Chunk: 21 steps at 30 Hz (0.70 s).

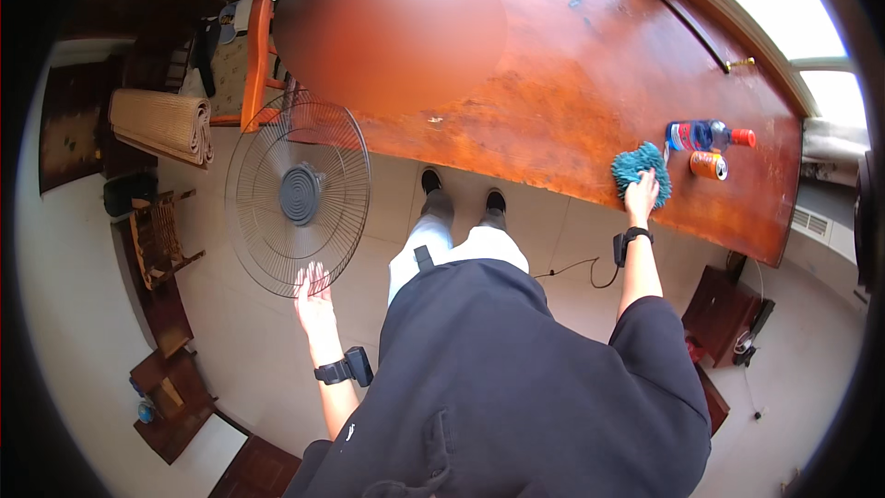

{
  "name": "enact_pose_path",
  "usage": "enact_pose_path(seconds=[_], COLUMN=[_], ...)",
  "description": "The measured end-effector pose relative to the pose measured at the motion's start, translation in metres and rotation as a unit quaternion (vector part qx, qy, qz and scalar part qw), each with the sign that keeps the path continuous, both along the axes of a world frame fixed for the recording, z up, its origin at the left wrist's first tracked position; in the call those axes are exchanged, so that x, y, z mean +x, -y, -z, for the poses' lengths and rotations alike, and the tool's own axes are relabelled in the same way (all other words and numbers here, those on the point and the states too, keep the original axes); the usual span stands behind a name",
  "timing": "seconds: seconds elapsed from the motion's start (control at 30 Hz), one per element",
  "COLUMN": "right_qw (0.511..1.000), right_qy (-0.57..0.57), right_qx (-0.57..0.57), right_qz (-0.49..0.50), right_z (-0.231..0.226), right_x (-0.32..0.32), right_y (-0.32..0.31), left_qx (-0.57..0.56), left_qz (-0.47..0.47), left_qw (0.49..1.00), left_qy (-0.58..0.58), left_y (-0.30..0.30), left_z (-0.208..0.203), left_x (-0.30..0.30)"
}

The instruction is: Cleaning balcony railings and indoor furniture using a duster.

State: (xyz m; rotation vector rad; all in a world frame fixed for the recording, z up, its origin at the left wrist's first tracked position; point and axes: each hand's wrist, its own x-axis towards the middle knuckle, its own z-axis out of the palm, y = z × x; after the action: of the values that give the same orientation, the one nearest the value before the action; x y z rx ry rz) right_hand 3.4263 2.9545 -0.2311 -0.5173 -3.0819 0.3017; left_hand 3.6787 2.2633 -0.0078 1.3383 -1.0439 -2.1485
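Note:
At the right, my right hand (643, 194) grips a shaggy teal cleaning cloth (636, 164) resting on the near edge of the reddish-brown wooden table (553, 120). Just beyond it lies a clear bottle (705, 136) on its side, with a red cap and a blue-and-red label. An orange can (708, 165) lies next to the bottle. My left hand (315, 293) is at the lower rim of a standing fan (300, 194), fingers stretched out against or close behind the wire guard; contact is hard to tell.
A wooden chair (256, 55) stands beyond the fan, near a rolled mat (164, 124). On the floor, a dark cable (576, 269) runs below the table's near edge. A dark rod (691, 28) with brass ends lies along the table's far right. Part of the table is blurred.

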Motion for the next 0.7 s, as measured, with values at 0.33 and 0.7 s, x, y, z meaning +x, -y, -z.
enact_pose_path(seconds=[0.33, 0.7], right_qw=[0.98, 0.933], right_qy=[-0.109, -0.115], right_qx=[0.031, -0.167], right_qz=[0.165, -0.298], right_z=[0.01, -0.023], right_x=[0.003, -0.035], right_y=[0.17, 0.649], left_qx=[0.004, -0.067], left_qz=[-0.059, -0.078], left_qw=[0.998, 0.992], left_qy=[0.022, 0.069], left_y=[0.06, 0.163], left_z=[0.02, -0.023], left_x=[0.036, 0.103])
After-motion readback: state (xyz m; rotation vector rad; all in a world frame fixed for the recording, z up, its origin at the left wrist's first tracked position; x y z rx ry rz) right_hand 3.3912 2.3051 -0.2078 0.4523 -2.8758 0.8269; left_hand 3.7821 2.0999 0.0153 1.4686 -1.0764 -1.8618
